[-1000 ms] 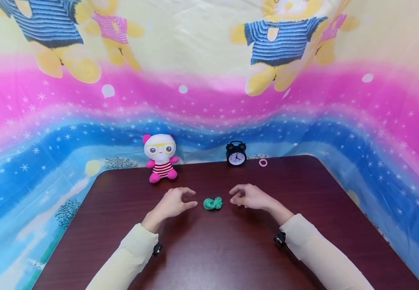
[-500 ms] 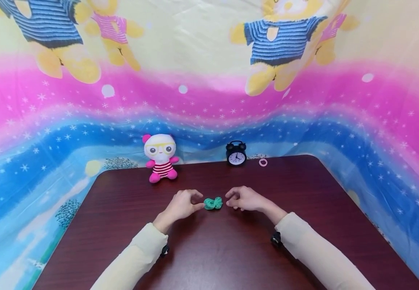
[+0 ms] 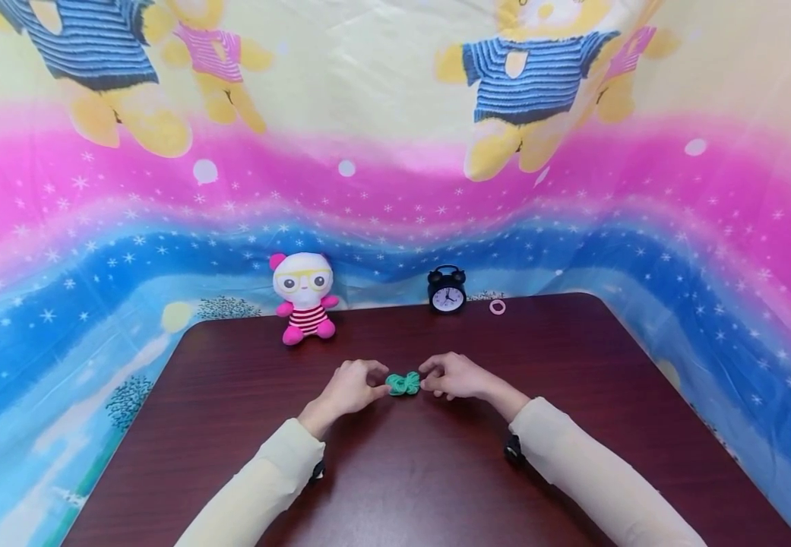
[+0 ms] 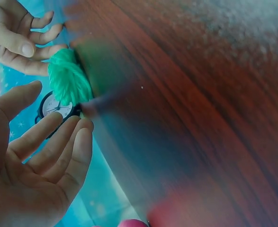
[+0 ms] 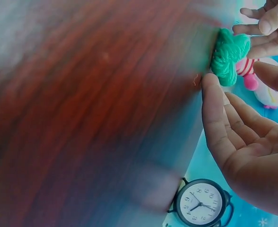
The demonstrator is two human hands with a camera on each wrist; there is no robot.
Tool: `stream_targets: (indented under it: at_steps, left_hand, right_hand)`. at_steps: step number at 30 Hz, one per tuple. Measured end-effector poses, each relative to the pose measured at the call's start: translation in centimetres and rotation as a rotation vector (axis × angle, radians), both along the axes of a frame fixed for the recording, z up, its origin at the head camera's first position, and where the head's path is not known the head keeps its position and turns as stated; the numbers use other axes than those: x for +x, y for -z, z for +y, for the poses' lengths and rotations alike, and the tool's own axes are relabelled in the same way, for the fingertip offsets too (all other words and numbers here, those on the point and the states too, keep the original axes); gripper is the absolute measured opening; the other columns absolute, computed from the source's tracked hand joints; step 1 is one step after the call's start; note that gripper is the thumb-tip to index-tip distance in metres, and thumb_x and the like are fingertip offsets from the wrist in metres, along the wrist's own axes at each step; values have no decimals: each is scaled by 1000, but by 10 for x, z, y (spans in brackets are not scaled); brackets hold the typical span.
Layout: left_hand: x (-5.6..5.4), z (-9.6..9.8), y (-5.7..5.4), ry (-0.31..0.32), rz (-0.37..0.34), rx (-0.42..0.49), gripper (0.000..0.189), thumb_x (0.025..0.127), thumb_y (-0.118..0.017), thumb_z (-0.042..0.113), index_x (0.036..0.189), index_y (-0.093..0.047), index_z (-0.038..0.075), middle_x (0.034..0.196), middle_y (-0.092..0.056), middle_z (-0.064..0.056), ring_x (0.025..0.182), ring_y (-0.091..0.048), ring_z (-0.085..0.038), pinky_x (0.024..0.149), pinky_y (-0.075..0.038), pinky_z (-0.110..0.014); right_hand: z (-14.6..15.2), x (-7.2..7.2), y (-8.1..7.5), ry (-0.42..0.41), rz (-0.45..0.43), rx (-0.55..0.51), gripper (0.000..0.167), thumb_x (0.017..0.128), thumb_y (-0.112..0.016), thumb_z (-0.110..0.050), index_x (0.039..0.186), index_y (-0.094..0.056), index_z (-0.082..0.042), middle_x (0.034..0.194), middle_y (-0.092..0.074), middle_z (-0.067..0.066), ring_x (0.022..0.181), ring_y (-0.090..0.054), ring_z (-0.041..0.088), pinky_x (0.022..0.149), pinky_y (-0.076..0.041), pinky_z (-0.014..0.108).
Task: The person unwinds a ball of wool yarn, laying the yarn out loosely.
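A small bundle of green yarn (image 3: 404, 384), pinched in at its middle, lies on the brown table between my two hands. My left hand (image 3: 350, 385) is at its left end, thumb and fingers spread apart. From the right, my right hand (image 3: 460, 376) comes up to the other end with loosely bent fingers. In the left wrist view a gap shows between my left fingertips and the yarn (image 4: 70, 80). The right wrist view has my right hand (image 5: 245, 142) cupped beside the yarn (image 5: 229, 57); whether a fingertip touches it, I cannot tell.
At the back of the table (image 3: 395, 471) sit a pink and white plush panda (image 3: 305, 300) on the left and a black alarm clock (image 3: 446, 291). Right of the clock lies a pink ring (image 3: 498, 307). A printed curtain (image 3: 381, 190) hangs behind the table.
Both hands have moved inward, the left one to the right and the right one to the left, closing in on the yarn. The yarn stays in about the same place.
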State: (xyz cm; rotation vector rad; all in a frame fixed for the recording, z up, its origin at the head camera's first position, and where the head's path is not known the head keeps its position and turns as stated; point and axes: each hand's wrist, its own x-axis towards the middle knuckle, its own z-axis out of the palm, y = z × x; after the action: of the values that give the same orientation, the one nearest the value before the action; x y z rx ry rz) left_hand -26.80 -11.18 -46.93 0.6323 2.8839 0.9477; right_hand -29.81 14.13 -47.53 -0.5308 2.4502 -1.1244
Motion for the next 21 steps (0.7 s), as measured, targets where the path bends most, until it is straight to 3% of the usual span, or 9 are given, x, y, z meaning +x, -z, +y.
stream_targets:
  at_steps: [9,21]
  left_hand:
    - [0,5,4,32,-7,8,33,87,-76,22,116,-73,7,102,-77,-8,96,-73,-22,83,-57,-40]
    - [4,9,2,47,3,17,30,86,-78,16,113,-73,6,98,-77,-8,92,-73,-21,80,-58,-36]
  right_hand:
    - [-8,0,-1,-12,-25,-3,38,95,-66,-17,130,-62,-4,96,-72,4,76,-66,18,61,-58,31]
    - [-14,-1,2,-1,-4,24,34,91,-70,-9,124,-67,-4,82,-71,4,73,-68,16,63,-60,30]
